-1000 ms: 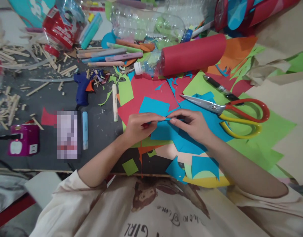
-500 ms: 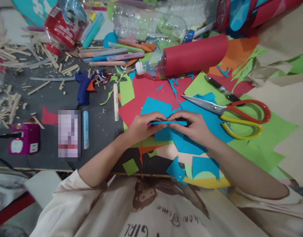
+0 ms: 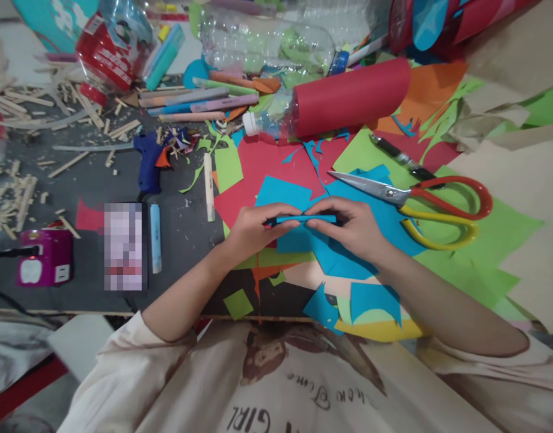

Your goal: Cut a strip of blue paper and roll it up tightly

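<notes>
Between my two hands is a narrow folded piece of blue paper (image 3: 306, 219), held level and seen nearly edge-on. My left hand (image 3: 255, 231) pinches its left part, and my right hand (image 3: 351, 225) pinches the right part, thumbs near each other in the middle. Under them lie blue paper sheets (image 3: 348, 258) and a red sheet (image 3: 267, 159). Just beyond my right hand rest scissors (image 3: 405, 198) with one orange and one yellow handle, blades pointing left. A black marker (image 3: 403, 157) lies behind the scissors.
A bottle wrapped in red paper (image 3: 348, 99) lies behind my hands, before a clear plastic bottle (image 3: 267, 42). To the left are a blue glue gun (image 3: 149, 162), a phone (image 3: 124, 246), a purple charger (image 3: 45, 257), felt pens (image 3: 199, 99) and scattered wood sticks (image 3: 26, 195).
The blue paper has tilted slightly, so a bit more of its face shows as a flat strip. Both hands keep their hold. The whole view has shifted a little.
</notes>
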Motion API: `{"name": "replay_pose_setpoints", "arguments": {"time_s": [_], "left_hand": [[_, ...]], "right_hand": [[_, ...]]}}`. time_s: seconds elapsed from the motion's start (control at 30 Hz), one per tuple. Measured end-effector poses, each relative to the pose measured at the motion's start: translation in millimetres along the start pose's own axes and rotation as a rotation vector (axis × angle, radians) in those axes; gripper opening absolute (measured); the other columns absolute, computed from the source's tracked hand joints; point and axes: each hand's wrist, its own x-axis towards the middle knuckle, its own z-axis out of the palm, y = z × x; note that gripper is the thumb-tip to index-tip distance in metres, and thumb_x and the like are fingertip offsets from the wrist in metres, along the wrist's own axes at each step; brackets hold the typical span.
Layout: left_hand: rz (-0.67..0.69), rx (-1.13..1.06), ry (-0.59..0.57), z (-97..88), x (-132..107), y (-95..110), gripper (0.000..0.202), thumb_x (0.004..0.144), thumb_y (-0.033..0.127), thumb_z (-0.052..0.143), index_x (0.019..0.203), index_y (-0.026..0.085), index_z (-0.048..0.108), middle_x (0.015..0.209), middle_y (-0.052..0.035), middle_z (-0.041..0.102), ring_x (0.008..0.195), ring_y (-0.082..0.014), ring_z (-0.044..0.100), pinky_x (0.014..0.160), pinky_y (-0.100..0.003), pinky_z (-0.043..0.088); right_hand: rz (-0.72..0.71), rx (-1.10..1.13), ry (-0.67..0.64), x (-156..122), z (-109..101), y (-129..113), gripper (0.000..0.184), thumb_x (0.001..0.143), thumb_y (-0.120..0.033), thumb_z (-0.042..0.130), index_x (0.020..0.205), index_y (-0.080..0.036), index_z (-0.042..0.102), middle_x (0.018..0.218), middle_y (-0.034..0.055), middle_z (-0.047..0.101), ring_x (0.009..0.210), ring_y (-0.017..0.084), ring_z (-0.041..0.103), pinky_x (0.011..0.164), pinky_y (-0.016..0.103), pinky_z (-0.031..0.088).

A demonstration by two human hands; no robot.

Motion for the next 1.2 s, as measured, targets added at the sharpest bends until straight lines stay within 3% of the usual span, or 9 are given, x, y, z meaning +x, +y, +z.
{"name": "replay_pose_setpoints", "arguments": {"time_s": [0.23, 0.5, 0.77, 1.07, 1.2], "left_hand": [[-0.059, -0.015, -0.007, -1.1, 1.2, 0.9, 0.028, 0.082, 0.045, 0.058, 0.088, 0.021, 0.071, 0.086, -0.0031, 0.075, 0.066, -0.0118, 0.067, 0.055, -0.019, 0.047], [-0.062, -0.009, 0.001, -2.4, 1.9, 3.4, 0.028, 0.083, 0.042, 0.058, 0.086, 0.018, 0.072, 0.086, -0.0029, 0.075, 0.073, -0.0116, 0.069, 0.059, -0.015, 0.048], [-0.076, 0.018, 0.002, -3.4, 2.5, 4.3, 0.030, 0.083, 0.044, 0.057, 0.083, 0.019, 0.073, 0.079, -0.0017, 0.075, 0.061, -0.0100, 0.065, 0.053, -0.017, 0.046], [-0.145, -0.028, 0.079, -10.8, 4.4, 3.0, 0.018, 0.081, 0.036, 0.063, 0.084, 0.022, 0.075, 0.089, -0.0018, 0.075, 0.079, -0.0150, 0.070, 0.069, -0.020, 0.053], [-0.173, -0.055, 0.073, -12.8, 4.6, 2.3, 0.018, 0.081, 0.034, 0.063, 0.088, 0.022, 0.075, 0.088, -0.0020, 0.075, 0.077, -0.0149, 0.070, 0.065, -0.020, 0.053]], "right_hand": [[-0.023, 0.011, 0.017, -1.3, 1.5, 0.2, 0.007, 0.074, -0.027, 0.069, 0.079, -0.022, 0.069, 0.079, 0.0011, 0.073, 0.069, 0.015, 0.064, 0.057, 0.026, 0.045], [-0.044, 0.016, 0.047, -1.6, 2.4, 2.0, 0.009, 0.074, -0.029, 0.069, 0.075, -0.020, 0.071, 0.072, 0.0012, 0.073, 0.060, 0.013, 0.061, 0.052, 0.024, 0.042], [0.001, 0.036, 0.039, -1.1, 2.4, -1.1, 0.010, 0.073, -0.032, 0.069, 0.071, -0.023, 0.073, 0.071, 0.0006, 0.074, 0.059, 0.014, 0.062, 0.054, 0.027, 0.046], [0.107, 0.152, 0.119, 0.7, 1.9, -1.3, 0.009, 0.068, -0.025, 0.071, 0.075, -0.022, 0.075, 0.071, 0.0006, 0.073, 0.057, 0.011, 0.058, 0.051, 0.024, 0.044], [0.118, 0.149, 0.139, 1.0, 0.1, -1.3, 0.009, 0.067, -0.024, 0.071, 0.074, -0.022, 0.076, 0.064, -0.0001, 0.070, 0.051, 0.009, 0.052, 0.047, 0.023, 0.041]]}}
